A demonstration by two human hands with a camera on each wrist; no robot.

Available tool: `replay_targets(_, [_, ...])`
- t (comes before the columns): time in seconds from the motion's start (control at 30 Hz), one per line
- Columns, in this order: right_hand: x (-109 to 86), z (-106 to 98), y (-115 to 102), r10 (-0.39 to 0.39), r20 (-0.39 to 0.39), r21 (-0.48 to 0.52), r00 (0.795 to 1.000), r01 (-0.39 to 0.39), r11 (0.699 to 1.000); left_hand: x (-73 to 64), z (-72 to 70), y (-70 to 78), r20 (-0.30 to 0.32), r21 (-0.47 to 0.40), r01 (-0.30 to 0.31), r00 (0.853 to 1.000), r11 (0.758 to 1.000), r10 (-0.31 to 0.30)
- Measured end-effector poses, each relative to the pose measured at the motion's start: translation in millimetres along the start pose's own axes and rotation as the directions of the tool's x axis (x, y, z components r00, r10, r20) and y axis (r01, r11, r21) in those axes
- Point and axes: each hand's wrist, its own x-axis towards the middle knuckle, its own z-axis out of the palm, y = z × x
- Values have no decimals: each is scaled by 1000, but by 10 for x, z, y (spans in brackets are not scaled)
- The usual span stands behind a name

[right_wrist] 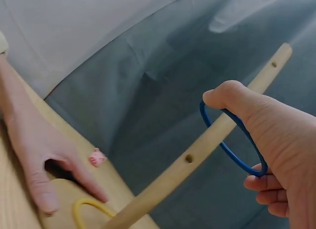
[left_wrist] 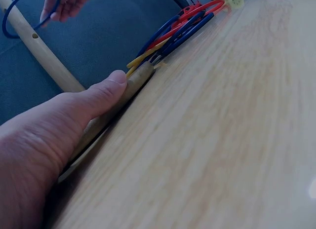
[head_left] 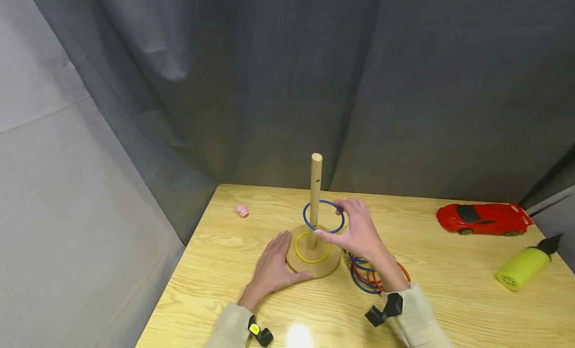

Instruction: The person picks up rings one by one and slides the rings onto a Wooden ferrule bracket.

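A wooden ring-toss stand has an upright peg (head_left: 316, 183) on a round base (head_left: 333, 262). My left hand (head_left: 272, 269) grips the base's left side, thumb along the near edge and fingers along the far left. A yellow ring (head_left: 313, 262) lies on the base around the peg's foot. With thumb and fingers, my right hand (head_left: 357, 230) pinches a blue ring (right_wrist: 236, 159) from the right. The peg passes through this ring, partway up its height. Part of the ring is hidden behind the peg and fingers.
Under my right forearm lies a pile of blue, red and yellow rings (left_wrist: 173, 40). A small pink toy (head_left: 242, 211) sits at the back left. Far right are a red toy car (head_left: 485, 219) and a yellow-green bottle-like object (head_left: 523, 269). A dark curtain (head_left: 269, 113) hangs behind the table.
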Motion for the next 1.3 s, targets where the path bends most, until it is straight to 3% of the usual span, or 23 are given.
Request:
replay_targets(0.23, [-122, 212, 76, -5, 49, -50, 999, 7, 999, -9, 23, 34, 4, -7, 11, 1000, 1000, -11])
replay_targets(0.47, [-213, 444, 222, -3, 121, -176, 993, 24, 984, -26, 11, 2, 14, -3, 44, 999, 999, -44])
replay_targets(0.6, [-258, 534, 320, 22, 142, -229, 990, 11, 973, -41, -14, 4, 15, -6, 32, 999, 999, -32])
replay_targets(0.77, [-325, 603, 433, 39, 149, -262, 988, 2, 965, -38, -22, 29, 16, -3, 6, 1000, 1000, -6])
replay_targets(1.3, [-341, 806, 538, 61, 199, -318, 978, 6, 948, -1, -14, 11, 36, 16, 19, 999, 1000, -20])
